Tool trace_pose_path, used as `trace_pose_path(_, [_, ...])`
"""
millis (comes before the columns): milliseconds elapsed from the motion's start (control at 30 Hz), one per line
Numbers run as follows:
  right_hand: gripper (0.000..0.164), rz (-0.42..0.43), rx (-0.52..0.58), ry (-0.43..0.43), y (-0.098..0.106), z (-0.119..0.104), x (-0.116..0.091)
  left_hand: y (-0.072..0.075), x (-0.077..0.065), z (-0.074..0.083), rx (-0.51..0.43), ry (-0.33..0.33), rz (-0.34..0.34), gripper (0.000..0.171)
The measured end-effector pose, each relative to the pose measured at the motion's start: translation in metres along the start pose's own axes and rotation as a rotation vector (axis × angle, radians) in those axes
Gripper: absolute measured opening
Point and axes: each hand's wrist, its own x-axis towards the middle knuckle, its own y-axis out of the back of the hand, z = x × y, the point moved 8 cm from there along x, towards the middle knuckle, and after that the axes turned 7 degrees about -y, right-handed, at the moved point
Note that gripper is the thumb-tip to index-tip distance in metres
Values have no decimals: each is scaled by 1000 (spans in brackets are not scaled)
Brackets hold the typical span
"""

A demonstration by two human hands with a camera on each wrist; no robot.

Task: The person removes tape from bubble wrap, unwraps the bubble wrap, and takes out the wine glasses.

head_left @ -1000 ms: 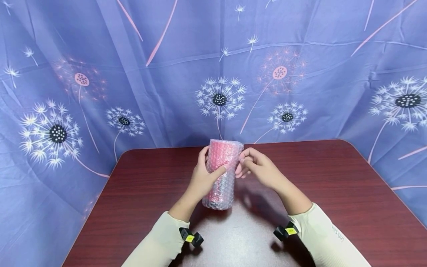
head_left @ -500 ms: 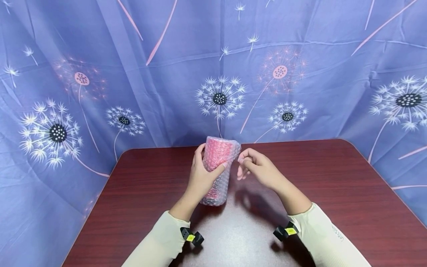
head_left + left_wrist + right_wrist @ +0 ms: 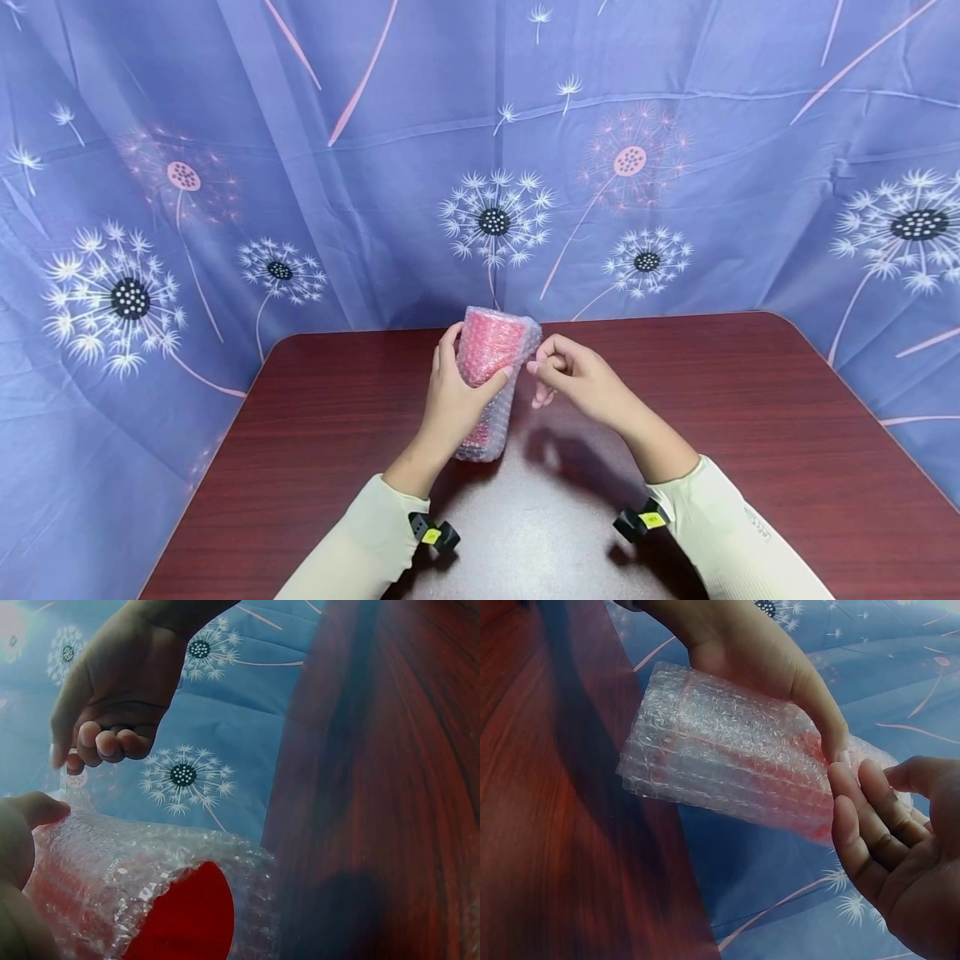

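A red cylinder [image 3: 191,919], its kind hidden by the wrapping, sits inside clear bubble wrap [image 3: 491,337]. It tilts slightly above the table. My left hand [image 3: 452,400] grips the wrapped cylinder from the left, thumb across the front and fingers behind. To the right of the wrap's upper edge is my right hand [image 3: 588,383], its fingers curled. In the left wrist view its thumb and forefinger pinch a thin clear strip [image 3: 64,780] that looks like tape and runs to the wrap. The right wrist view shows the folded end of the bubble wrap sticking out past the cylinder.
A dark red wood-grain table [image 3: 750,433] lies beneath both hands, with a glare patch near its front. Behind it hangs a blue-purple cloth [image 3: 390,208] printed with dandelions. A black camera strap sits at each wrist over a pale sleeve [image 3: 735,533].
The wrapped cylinder has shifted a little up and left in my left hand and tilted, widening the gap to the right hand. My right thumb has slid slightly towards the wrap.
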Motion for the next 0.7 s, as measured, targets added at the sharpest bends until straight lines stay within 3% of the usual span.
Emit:
trace_pose_path(333, [16, -16, 18, -33, -1, 3, 0, 0, -2, 1, 8, 2, -6, 95])
trace_pose_path(700, [26, -88, 35, 11, -8, -1, -3, -1, -1, 2, 15, -3, -21, 96])
